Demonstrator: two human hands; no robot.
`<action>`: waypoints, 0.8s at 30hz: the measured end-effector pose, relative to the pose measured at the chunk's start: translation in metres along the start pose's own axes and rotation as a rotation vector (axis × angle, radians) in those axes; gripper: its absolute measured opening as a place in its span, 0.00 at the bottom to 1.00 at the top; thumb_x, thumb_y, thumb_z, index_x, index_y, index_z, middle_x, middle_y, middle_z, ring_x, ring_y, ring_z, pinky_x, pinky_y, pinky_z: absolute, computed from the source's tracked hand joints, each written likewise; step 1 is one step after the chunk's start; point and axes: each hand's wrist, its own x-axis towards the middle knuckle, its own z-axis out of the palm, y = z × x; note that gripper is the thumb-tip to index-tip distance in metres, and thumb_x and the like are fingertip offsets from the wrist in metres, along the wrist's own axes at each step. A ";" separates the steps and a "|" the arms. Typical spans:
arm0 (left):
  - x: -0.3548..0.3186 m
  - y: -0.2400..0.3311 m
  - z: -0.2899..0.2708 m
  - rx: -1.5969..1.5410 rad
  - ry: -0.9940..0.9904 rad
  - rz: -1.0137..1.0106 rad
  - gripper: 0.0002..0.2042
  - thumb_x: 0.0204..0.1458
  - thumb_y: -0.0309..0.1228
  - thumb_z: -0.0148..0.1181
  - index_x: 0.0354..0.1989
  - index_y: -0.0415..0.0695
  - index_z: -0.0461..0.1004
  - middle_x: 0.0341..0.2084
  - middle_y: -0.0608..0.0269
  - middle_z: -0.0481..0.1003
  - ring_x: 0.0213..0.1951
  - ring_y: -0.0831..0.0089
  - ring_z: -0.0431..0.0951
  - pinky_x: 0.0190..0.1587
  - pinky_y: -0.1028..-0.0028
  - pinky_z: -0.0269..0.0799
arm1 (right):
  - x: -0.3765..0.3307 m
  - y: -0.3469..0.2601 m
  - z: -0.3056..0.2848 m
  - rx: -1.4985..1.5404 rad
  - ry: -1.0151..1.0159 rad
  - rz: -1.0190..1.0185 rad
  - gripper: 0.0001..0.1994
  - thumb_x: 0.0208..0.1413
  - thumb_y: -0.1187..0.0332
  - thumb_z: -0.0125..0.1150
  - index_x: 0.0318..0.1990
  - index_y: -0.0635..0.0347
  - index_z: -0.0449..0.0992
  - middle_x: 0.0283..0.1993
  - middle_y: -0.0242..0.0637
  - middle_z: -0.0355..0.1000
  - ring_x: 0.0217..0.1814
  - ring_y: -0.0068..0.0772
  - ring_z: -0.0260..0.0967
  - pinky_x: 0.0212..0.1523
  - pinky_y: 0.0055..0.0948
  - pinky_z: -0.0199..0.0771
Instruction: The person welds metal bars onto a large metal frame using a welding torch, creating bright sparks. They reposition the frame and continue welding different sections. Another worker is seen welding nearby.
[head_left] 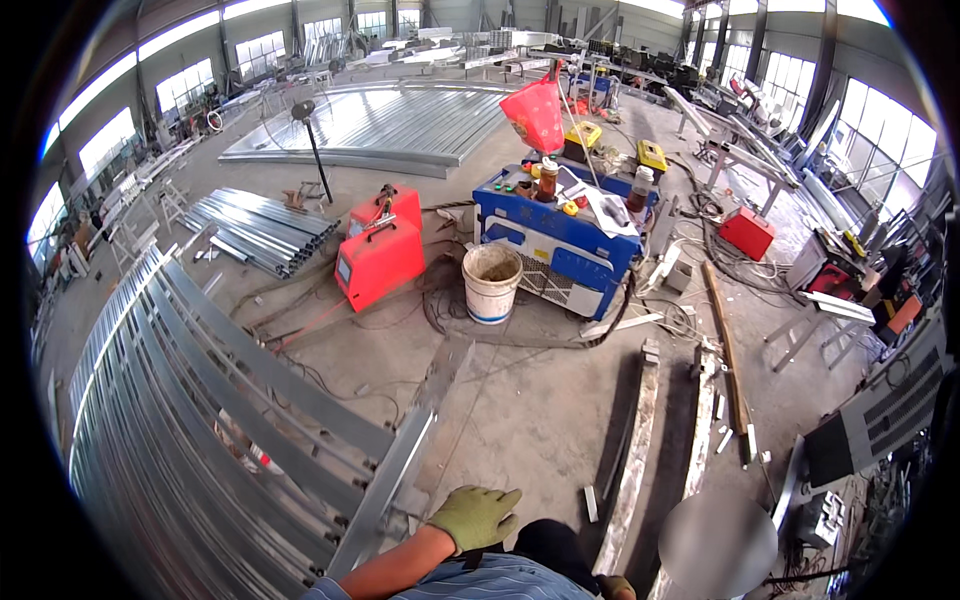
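My left hand (475, 517), in an olive-green work glove, is held low in front of my body with its fingers stretched out and nothing in it. To its left lies the edge rail (385, 490) of a large galvanized steel frame (270, 420), whose long slats run away to the left. I cannot tell whether the hand touches the rail. Only a small part of my right hand (616, 587), also gloved, shows at the lower edge beside a long pale beam (632, 460); its fingers are hidden.
Ahead stand a white bucket (491, 285), a red welding machine (378, 255) and a blue machine (560, 250) with bottles on top. Cables cross the floor. A wooden strip (725, 350) lies right; stacked steel tubes (260, 230) lie left. A round blur hides part of the lower right.
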 end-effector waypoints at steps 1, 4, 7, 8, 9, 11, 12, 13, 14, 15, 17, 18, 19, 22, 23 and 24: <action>0.018 -0.011 -0.013 0.020 0.044 -0.008 0.29 0.67 0.50 0.51 0.69 0.45 0.72 0.51 0.51 0.83 0.52 0.49 0.83 0.59 0.53 0.75 | 0.007 -0.036 -0.010 0.001 -0.001 0.218 0.25 0.66 0.49 0.65 0.59 0.62 0.81 0.58 0.54 0.81 0.56 0.44 0.81 0.56 0.43 0.81; 0.096 -0.037 -0.057 -0.061 0.036 0.015 0.29 0.67 0.50 0.52 0.70 0.45 0.71 0.56 0.50 0.81 0.56 0.50 0.81 0.61 0.54 0.74 | 0.058 -0.119 -0.048 0.004 -0.009 0.342 0.24 0.67 0.49 0.64 0.58 0.62 0.82 0.57 0.53 0.81 0.55 0.43 0.81 0.56 0.43 0.81; 0.186 -0.071 -0.063 -0.100 -0.039 0.024 0.29 0.68 0.51 0.52 0.70 0.45 0.72 0.58 0.50 0.81 0.58 0.49 0.81 0.63 0.55 0.74 | 0.143 -0.205 -0.084 -0.001 -0.022 0.280 0.24 0.67 0.50 0.64 0.57 0.62 0.82 0.57 0.53 0.82 0.55 0.43 0.81 0.55 0.43 0.82; 0.215 -0.080 -0.070 -0.087 -0.083 0.011 0.29 0.68 0.51 0.52 0.70 0.45 0.72 0.58 0.50 0.81 0.58 0.49 0.81 0.62 0.55 0.74 | 0.176 -0.236 -0.095 -0.013 -0.028 0.247 0.24 0.67 0.50 0.64 0.56 0.62 0.82 0.57 0.53 0.82 0.54 0.43 0.81 0.55 0.43 0.82; 0.241 -0.092 -0.073 -0.080 -0.125 -0.007 0.29 0.68 0.51 0.52 0.70 0.46 0.72 0.58 0.50 0.81 0.57 0.49 0.81 0.62 0.55 0.75 | 0.211 -0.269 -0.109 -0.035 -0.033 0.215 0.23 0.68 0.50 0.63 0.56 0.62 0.82 0.56 0.52 0.82 0.54 0.43 0.81 0.55 0.43 0.82; 0.278 -0.116 -0.078 -0.160 -0.133 -0.081 0.29 0.68 0.51 0.51 0.70 0.47 0.72 0.57 0.50 0.81 0.55 0.48 0.82 0.59 0.54 0.77 | 0.275 -0.335 -0.140 -0.121 -0.057 0.135 0.23 0.68 0.50 0.63 0.55 0.61 0.82 0.56 0.52 0.82 0.54 0.43 0.81 0.55 0.43 0.82; 0.293 -0.125 -0.100 -0.242 -0.161 -0.149 0.29 0.68 0.51 0.51 0.71 0.47 0.71 0.56 0.50 0.82 0.54 0.47 0.82 0.58 0.53 0.77 | 0.305 -0.369 -0.152 -0.176 -0.074 0.092 0.23 0.68 0.50 0.63 0.55 0.61 0.83 0.56 0.52 0.82 0.53 0.43 0.81 0.54 0.42 0.82; 0.305 -0.134 -0.114 -0.331 -0.181 -0.223 0.29 0.68 0.51 0.51 0.71 0.47 0.71 0.56 0.50 0.82 0.54 0.47 0.82 0.58 0.52 0.77 | 0.335 -0.404 -0.171 -0.231 -0.085 0.051 0.23 0.68 0.50 0.63 0.55 0.61 0.83 0.55 0.52 0.82 0.53 0.43 0.81 0.54 0.42 0.82; 0.313 -0.147 -0.121 -0.350 -0.032 -0.208 0.28 0.68 0.51 0.51 0.71 0.48 0.70 0.54 0.48 0.82 0.53 0.46 0.83 0.56 0.52 0.78 | 0.363 -0.439 -0.189 -0.286 -0.096 0.003 0.22 0.68 0.50 0.62 0.54 0.61 0.83 0.55 0.51 0.82 0.53 0.42 0.81 0.54 0.42 0.82; 0.328 -0.165 -0.117 -0.330 0.080 -0.202 0.27 0.69 0.49 0.52 0.71 0.47 0.70 0.51 0.46 0.83 0.51 0.45 0.83 0.54 0.51 0.78 | 0.391 -0.467 -0.209 -0.353 -0.106 -0.047 0.22 0.68 0.50 0.62 0.54 0.61 0.83 0.55 0.51 0.82 0.53 0.42 0.81 0.54 0.42 0.82; 0.348 -0.194 -0.129 -0.334 0.238 -0.327 0.26 0.68 0.47 0.53 0.69 0.46 0.71 0.49 0.44 0.83 0.49 0.45 0.83 0.53 0.50 0.78 | 0.440 -0.530 -0.256 -0.533 -0.124 -0.161 0.22 0.69 0.50 0.62 0.53 0.61 0.83 0.55 0.51 0.82 0.52 0.42 0.81 0.54 0.42 0.82; 0.339 -0.203 -0.134 -0.381 0.301 -0.442 0.25 0.68 0.47 0.53 0.68 0.46 0.71 0.48 0.44 0.83 0.49 0.45 0.83 0.52 0.50 0.78 | 0.467 -0.561 -0.280 -0.714 -0.152 -0.278 0.22 0.69 0.50 0.62 0.53 0.61 0.83 0.54 0.51 0.83 0.52 0.42 0.81 0.53 0.42 0.82; 0.337 -0.215 -0.139 -0.414 0.372 -0.520 0.25 0.67 0.47 0.54 0.67 0.45 0.72 0.47 0.44 0.83 0.48 0.45 0.83 0.52 0.50 0.77 | 0.495 -0.594 -0.302 -0.929 -0.162 -0.449 0.22 0.69 0.50 0.62 0.53 0.61 0.83 0.54 0.50 0.83 0.52 0.42 0.81 0.53 0.42 0.82; 0.330 -0.236 -0.166 -0.578 0.500 -0.786 0.25 0.67 0.47 0.54 0.65 0.45 0.73 0.47 0.44 0.83 0.48 0.44 0.83 0.52 0.50 0.77 | 0.583 -0.705 -0.364 -1.480 -0.140 -0.978 0.21 0.70 0.50 0.61 0.52 0.61 0.84 0.54 0.50 0.83 0.51 0.42 0.81 0.53 0.42 0.82; 0.325 -0.250 -0.176 -0.632 0.522 -0.854 0.25 0.67 0.48 0.54 0.65 0.45 0.73 0.47 0.44 0.83 0.48 0.44 0.83 0.52 0.50 0.77 | 0.620 -0.735 -0.375 -1.529 -0.106 -1.003 0.21 0.70 0.50 0.61 0.52 0.61 0.84 0.53 0.50 0.83 0.51 0.42 0.81 0.53 0.42 0.82; 0.328 -0.264 -0.158 -0.636 0.623 -0.889 0.26 0.66 0.49 0.55 0.66 0.45 0.73 0.49 0.43 0.83 0.49 0.44 0.83 0.53 0.50 0.77 | 0.674 -0.774 -0.377 -1.433 -0.086 -0.767 0.25 0.66 0.46 0.60 0.50 0.62 0.85 0.52 0.50 0.84 0.53 0.46 0.82 0.53 0.43 0.81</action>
